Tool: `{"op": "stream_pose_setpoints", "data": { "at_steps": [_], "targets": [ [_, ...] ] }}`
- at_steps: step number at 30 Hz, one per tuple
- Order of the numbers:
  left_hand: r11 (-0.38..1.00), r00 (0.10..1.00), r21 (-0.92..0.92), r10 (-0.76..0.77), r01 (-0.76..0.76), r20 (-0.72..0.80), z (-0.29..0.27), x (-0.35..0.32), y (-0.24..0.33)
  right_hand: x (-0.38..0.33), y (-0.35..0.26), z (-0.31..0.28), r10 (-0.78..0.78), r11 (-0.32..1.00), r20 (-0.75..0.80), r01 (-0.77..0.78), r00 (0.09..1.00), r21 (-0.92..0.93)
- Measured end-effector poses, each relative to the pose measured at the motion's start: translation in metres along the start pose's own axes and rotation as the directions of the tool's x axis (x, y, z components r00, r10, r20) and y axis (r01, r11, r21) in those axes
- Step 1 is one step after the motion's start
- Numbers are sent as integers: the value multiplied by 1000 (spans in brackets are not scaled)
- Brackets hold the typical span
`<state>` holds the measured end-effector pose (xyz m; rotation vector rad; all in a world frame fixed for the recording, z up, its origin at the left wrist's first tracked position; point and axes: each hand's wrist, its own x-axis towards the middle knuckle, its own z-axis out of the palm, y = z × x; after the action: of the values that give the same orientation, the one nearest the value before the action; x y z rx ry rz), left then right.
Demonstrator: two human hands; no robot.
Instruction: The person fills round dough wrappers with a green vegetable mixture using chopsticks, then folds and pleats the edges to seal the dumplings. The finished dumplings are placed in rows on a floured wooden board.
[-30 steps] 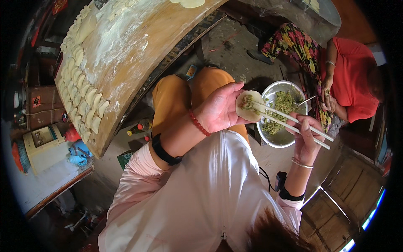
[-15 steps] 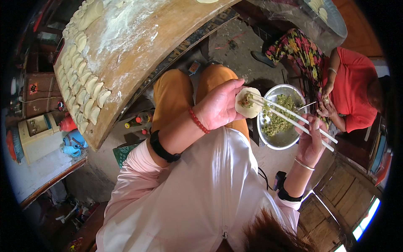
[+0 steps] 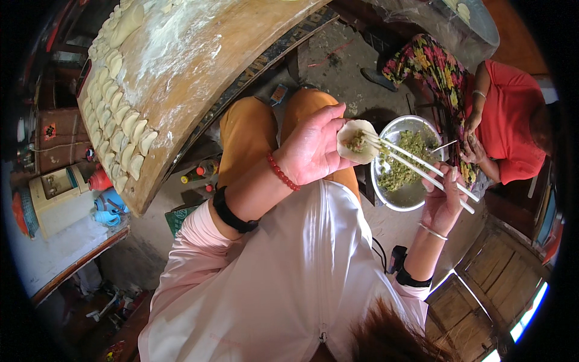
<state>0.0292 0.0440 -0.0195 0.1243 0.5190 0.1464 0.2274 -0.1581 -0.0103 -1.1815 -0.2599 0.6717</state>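
My left hand (image 3: 310,145) holds a round dumpling wrapper (image 3: 348,152) at its fingers, above my lap. A small heap of green chopped filling (image 3: 360,142) sits on the wrapper. My right hand (image 3: 444,196) grips a pair of white chopsticks (image 3: 424,170), their tips touching the filling on the wrapper. Below and beyond the chopsticks stands a metal bowl (image 3: 381,187) holding more green filling, with a thin light handle sticking out over its right rim.
At the upper left a wooden board (image 3: 181,102) carries spread flour (image 3: 172,45) and rows of folded dumplings (image 3: 114,114). A co-worker in a red top (image 3: 512,120) sits at the right, hands together. A plastic-covered tray (image 3: 467,30) is at the upper right.
The chopsticks and my right hand have shifted slightly left, and the tips press on the filling in the wrapper. My left hand has moved up a little.
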Motion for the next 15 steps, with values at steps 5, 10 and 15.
{"op": "stream_pose_setpoints", "data": {
  "at_steps": [5, 10, 15],
  "targets": [
    [999, 1000, 18, -29, 29, 7, 7, -3, -1, 4, -5, -4, 31, 999, 103, -28, 994, -27],
    [998, 997, -11, -60, 61, 54, 10, -5, -6, 8, -1, -5, 32, 999, 106, -29, 994, -25],
    [998, 994, -7, -56, 56, 92, 9, -7, -5, 9, 3, -6, 28, 999, 95, -25, 995, -28]
  ]
}}
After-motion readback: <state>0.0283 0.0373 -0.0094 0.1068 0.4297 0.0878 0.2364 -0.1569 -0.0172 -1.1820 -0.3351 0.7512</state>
